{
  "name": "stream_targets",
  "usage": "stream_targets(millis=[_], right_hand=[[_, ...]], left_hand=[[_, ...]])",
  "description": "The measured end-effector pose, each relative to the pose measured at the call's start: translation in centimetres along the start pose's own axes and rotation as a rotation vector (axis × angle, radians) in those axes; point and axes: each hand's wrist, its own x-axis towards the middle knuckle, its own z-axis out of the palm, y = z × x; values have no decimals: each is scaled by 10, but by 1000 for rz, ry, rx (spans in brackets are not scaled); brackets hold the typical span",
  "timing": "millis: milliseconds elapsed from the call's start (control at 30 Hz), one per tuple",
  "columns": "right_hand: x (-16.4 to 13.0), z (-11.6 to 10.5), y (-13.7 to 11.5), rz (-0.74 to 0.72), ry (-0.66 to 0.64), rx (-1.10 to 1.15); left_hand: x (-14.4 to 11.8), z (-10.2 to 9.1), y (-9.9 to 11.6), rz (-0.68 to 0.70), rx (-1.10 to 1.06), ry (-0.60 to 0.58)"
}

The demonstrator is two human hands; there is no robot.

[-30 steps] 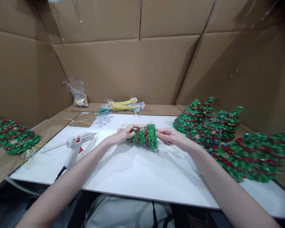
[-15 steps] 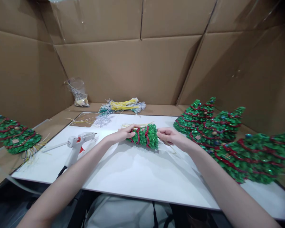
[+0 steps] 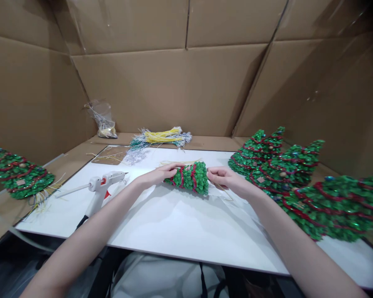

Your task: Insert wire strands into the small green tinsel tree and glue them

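I have a small green tinsel tree [image 3: 189, 177] lying on its side near the middle of the white worktop [image 3: 180, 223], and both my hands are on it. My left hand [image 3: 161, 174] is closed over the narrow tip end, fingers curled across the top, while my right hand [image 3: 222, 177] pinches at the wide base end, where a thin pale wire [image 3: 225, 194] trails out onto the board just right of the tree. The two hands are apart, one at each end, with the red garland bands of the tree showing between them. To my eye this is the stage of working on the base, holding the body steady with one hand and fiddling with the wire or the bottom edge with the other; whether the wire is actually gripped between my fingertips I cannot tell. The next move would call for a firm hold on the tip so the tree does not roll, and a fine pinch at the base. Left of the tree lies a white glue gun [image 3: 101, 184], nozzle pointing toward it. Behind the tree, at the back of the worktop, sits a bundle of yellow and silver wire stems [image 3: 161, 137]. Right of the tree lie three finished trees [image 3: 276, 163], close together, and far to its left another finished tree [image 3: 18, 174].
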Motion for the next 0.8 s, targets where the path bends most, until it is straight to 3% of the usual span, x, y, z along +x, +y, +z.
stream_targets(millis=[400, 800], right_hand=[[0, 1, -2, -23, -1, -13], [2, 1, 0, -37, 5, 22]], left_hand=[[-1, -2, 4, -4, 50, 5], [1, -2, -4, 92, 98, -8]])
